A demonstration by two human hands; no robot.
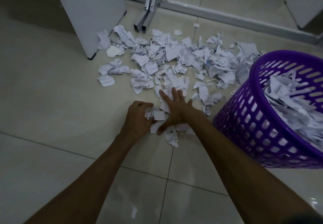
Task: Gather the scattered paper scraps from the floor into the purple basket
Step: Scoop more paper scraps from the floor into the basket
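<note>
paper scraps (158,115) bunched in curled left hand (138,117), under splayed right hand (176,109)

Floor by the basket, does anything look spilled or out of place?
Yes. Torn paper scraps are strewn across the floor beside the purple basket, which leans tilted and already holds paper.

I see my left hand (138,119) curled around a few paper scraps (174,58), while my right hand (174,108) lies flat and spread on the near edge of the pile on the tiled floor (52,101). The purple basket (253,127) stands tilted at right, already holding scraps.
</note>
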